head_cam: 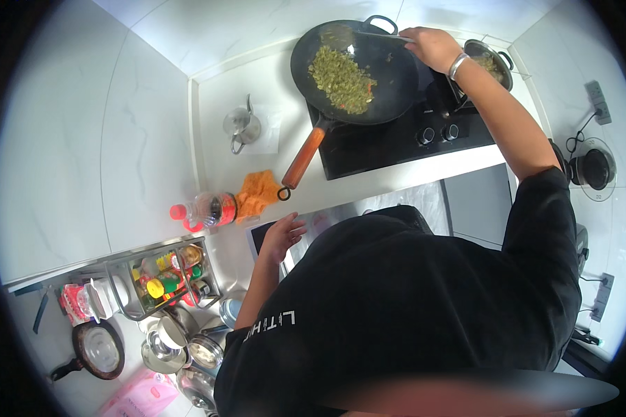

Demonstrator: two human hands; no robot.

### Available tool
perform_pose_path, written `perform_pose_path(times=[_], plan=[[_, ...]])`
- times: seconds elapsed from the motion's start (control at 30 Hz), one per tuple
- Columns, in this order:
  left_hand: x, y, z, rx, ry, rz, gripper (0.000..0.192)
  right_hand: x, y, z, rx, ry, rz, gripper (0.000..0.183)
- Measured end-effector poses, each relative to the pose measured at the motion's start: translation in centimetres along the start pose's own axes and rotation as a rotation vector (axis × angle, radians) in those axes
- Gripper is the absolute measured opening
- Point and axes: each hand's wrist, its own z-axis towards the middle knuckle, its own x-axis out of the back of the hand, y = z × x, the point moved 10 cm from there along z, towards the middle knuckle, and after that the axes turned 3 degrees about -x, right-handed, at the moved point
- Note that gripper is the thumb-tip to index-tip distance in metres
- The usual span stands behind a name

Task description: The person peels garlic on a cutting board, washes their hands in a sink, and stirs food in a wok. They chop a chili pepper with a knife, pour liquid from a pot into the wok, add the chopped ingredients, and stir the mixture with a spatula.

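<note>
A dark wok (391, 88) with a wooden handle (305, 156) sits on the black gas stove (375, 151). Chopped green food with a few red bits (341, 78) lies in the wok, left of its middle. My right hand (432, 49) grips the thin metal handle of a spatula (378, 35), whose blurred blade is at the wok's far left side. Down by the counter's front edge, my left hand (281, 237) holds nothing, its fingers apart. It is nearest to an orange cloth (258, 193) and the end of the wok handle.
A metal oil pot (242, 125) stands left of the wok. Plastic bottles with red caps (208, 210) are by the cloth. A second pot (493, 65) is on the stove's right side, beneath my right forearm. Seasoning bottles fill a wire rack (169, 279) at left.
</note>
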Motion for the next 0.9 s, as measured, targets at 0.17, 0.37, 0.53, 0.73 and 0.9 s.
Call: perform_pose_path(times=[0.17, 0.37, 0.53, 0.73, 0.9], plan=[[0.1, -0.6, 0.0, 0.014, 0.009, 0.018, 0.046, 1.8, -5.2, -1.5, 0.19, -0.049, 0.029, 0.029], [0.6, -0.9, 0.6, 0.014, 0.007, 0.016, 0.046, 5.3, -2.8, -0.4, 0.022, -0.158, -0.167, 0.023], [0.1, -1.0, 0.8, 0.027, -0.006, 0.017, 0.046, 6.2, -3.8, 0.4, 0.145, 0.033, -0.225, 0.022], [0.6, -1.9, 0.4, 0.015, -0.015, -0.014, 0.043, 6.0, -4.9, 3.5, 0.0, -0.229, -0.448, 0.014], [1.0, -2.8, 0.5, 0.022, -0.015, -0.048, 0.046, 4.0, -3.6, 4.5, -0.084, -0.324, -0.484, 0.015]])
